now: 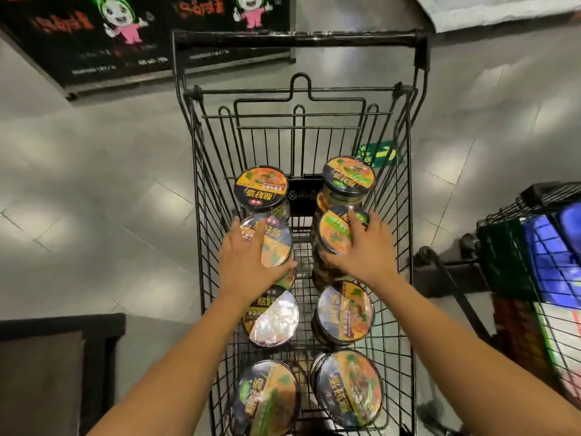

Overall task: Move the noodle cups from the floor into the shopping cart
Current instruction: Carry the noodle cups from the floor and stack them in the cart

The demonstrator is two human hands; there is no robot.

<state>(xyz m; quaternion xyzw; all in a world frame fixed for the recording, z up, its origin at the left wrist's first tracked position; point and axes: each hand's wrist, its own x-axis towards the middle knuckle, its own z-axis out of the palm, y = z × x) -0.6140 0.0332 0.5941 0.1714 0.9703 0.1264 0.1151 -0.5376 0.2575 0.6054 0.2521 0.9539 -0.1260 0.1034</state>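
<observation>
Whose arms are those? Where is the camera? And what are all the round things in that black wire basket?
The camera sits on a person's head and looks down, so you see that person's own two arms. The wire basket is a shopping cart on a grey floor. The round things are noodle cups, seen from above, in two rows inside the cart. The left hand grips the left cup from the top, and the right hand grips the right cup.

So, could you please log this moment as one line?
left hand holds left cup | right hand holds right cup | both inside shopping cart
</observation>
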